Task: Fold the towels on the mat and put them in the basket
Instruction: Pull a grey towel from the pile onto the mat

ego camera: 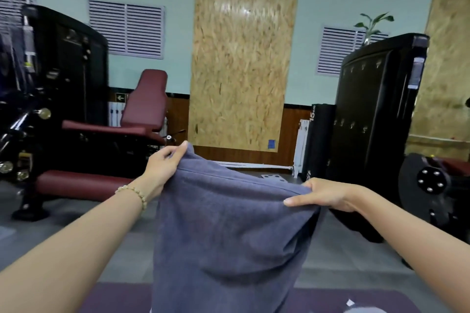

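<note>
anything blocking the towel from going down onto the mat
Nothing visible does. The left hand and right hand hold the grey towel by its top edge, hanging over the purple mat.

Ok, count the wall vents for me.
3. One vent at the far left edge, above the left machine; one left of the wood panel; one right of it, behind the plant. More may be hidden.

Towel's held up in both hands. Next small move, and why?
Probably bring the left hand across to the right hand, corner to corner, halving the towel. Each hand pinches one top corner, and the towel hangs spread between them over the mat.
</note>
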